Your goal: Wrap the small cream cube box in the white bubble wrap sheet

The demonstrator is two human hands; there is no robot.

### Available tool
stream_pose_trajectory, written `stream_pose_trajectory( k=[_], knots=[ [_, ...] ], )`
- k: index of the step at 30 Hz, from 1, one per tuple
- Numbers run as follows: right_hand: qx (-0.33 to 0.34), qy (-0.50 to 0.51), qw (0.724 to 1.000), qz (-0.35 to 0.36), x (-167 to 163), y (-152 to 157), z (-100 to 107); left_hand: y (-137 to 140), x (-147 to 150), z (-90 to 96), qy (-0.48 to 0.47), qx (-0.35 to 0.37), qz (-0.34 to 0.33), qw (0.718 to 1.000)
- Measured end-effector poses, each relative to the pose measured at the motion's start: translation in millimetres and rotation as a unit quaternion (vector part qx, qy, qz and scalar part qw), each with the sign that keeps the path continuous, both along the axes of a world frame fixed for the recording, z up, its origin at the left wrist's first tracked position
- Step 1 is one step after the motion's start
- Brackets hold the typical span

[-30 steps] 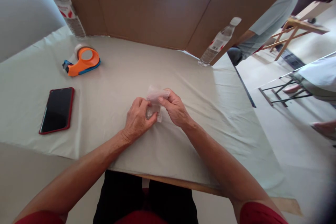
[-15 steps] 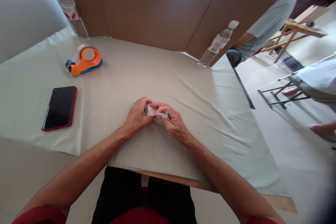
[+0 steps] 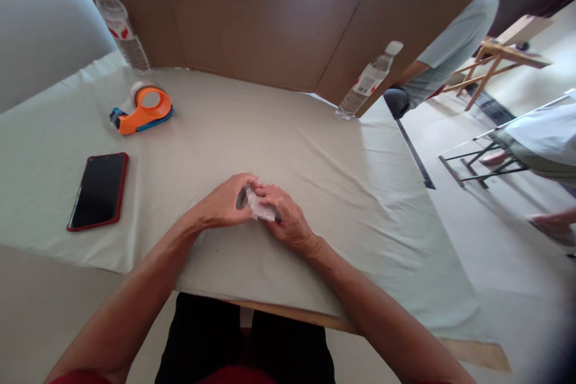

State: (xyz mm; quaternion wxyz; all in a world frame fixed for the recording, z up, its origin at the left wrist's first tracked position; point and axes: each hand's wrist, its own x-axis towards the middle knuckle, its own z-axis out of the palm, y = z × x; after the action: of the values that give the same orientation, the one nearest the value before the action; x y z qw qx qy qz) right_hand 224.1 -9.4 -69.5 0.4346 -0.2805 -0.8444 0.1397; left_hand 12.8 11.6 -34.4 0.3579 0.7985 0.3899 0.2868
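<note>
I have both hands, left hand (image 3: 225,203) and right hand (image 3: 283,216), pinched on a small crumpled plastic wrapper (image 3: 260,210) at mid-bench (image 3: 315,150), well apart from the red phone (image 3: 99,190).

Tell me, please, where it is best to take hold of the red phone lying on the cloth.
Take the red phone by its two long edges, coming from above. It lies flat, screen up, apart from the tape dispenser, so both sides look free for a pinch.

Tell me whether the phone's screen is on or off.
Off: the phone lies flat on the tablecloth, screen up and plain black.
</note>
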Motion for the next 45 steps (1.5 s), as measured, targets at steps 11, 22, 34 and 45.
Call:
stream_pose_trajectory(
  k=[11,22,34,45],
  knots=[
    [-0.292,0.114,0.949,-0.017,9.3,9.7,21.4,-1.8,9.2,2.3,-0.029,-0.064,0.029,0.997],
    [-0.465,0.16,0.871,0.006,12.8,12.9,22.6,-2.5,12.3,9.7,-0.045,-0.253,0.064,0.964],
    [-0.454,0.117,0.883,-0.022,13.5,13.4,16.7,-3.2,10.3,7.2,-0.027,-0.155,0.133,0.978],
    [-0.267,-0.017,0.95,-0.163,19.3,14.0,11.5,-5.1,15.7,3.8,0.049,-0.064,0.17,0.982]
  ],
)
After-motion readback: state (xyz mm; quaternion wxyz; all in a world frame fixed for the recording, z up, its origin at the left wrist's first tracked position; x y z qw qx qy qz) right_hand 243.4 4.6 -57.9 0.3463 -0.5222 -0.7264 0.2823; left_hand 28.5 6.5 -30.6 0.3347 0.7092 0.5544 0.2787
